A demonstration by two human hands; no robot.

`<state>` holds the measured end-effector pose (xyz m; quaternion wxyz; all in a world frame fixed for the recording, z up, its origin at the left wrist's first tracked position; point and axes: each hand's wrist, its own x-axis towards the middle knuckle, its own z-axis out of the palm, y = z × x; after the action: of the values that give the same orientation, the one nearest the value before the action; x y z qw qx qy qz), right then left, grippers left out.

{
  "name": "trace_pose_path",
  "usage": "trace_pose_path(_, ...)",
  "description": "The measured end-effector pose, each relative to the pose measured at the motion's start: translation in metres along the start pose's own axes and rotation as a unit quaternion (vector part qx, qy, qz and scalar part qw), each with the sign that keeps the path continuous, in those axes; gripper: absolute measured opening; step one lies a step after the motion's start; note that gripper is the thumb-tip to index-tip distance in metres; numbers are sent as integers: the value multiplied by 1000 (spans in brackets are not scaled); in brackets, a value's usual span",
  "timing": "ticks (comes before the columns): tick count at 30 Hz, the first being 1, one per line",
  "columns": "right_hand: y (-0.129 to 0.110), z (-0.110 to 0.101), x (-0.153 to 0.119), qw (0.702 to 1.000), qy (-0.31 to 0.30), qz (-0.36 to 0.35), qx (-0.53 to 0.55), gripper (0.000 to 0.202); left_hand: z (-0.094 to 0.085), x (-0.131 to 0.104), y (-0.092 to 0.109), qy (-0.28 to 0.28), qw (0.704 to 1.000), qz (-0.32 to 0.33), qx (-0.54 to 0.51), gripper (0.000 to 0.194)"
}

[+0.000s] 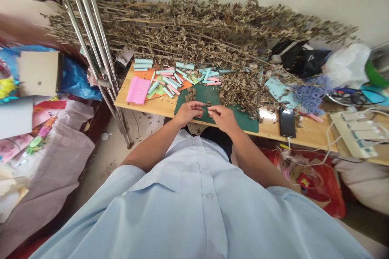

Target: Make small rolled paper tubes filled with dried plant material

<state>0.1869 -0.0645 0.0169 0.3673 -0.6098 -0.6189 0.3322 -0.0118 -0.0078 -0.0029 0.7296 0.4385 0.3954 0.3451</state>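
Although both hands are visible just below the centre of the frame, their small contact details are hard to make out. The left hand point(189, 113) has its fingers curled; whether they grasp anything cannot be told. The right hand point(224, 117) has its thumb and fingers drawn close together, and its grip is equally uncertain. Dried leaf fragments point(208, 104) lie between the hands, over the green mat point(244, 123), whose near edge is partly covered by them. A small leaf clump point(191, 94) lies beyond the left hand; a larger leaf heap point(243, 93) covers the mat's upper right part. Dried stalks point(182, 28) across the upper frame hide much of the surface beneath. Left of centre, pastel paper rolls point(173, 83) overlap beside pink paper point(138, 90). Among the containers, the red bag point(338, 200) at lower right holds a small red-and-yellow packet point(304, 181) and other items too indistinct to name. At upper right, the contents of the white bag point(346, 64) and black bag point(313, 60) cannot be identified, and a green container point(372, 73) is cut off by the frame's right edge.
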Motion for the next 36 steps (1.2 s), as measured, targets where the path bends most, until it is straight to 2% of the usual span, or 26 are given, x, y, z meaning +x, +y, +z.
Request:
trace_pose_path(4,-7,10,4,999,-34,-19,23,28,3,-3,8,-35,999,-9,34,59)
trace_pose_path(9,-6,9,10,996,-79,-51,-4,20,3,-4,11,-55,997,-19,44,61)
trace_pose_path(14,2,13,9,998,-50,-9,23,15,1,-3,5,-31,999,-18,-8,57)
trace_pose_path(20,4,25,7,993,0,52,107,18,7,-5,-2,24,998,-16,-58,38)
trace_pose_path(24,4,27,6,995,-4,48,93,17,9,-7,-3,38,998,-19,-39,30)
trace_pose_path(32,2,26,4,1000,-3,25,16,13,7,-6,-5,33,998,-31,-32,23)
trace_pose_path(36,-5,27,3,998,11,41,38,11,7,-6,-5,37,997,-43,-57,23)
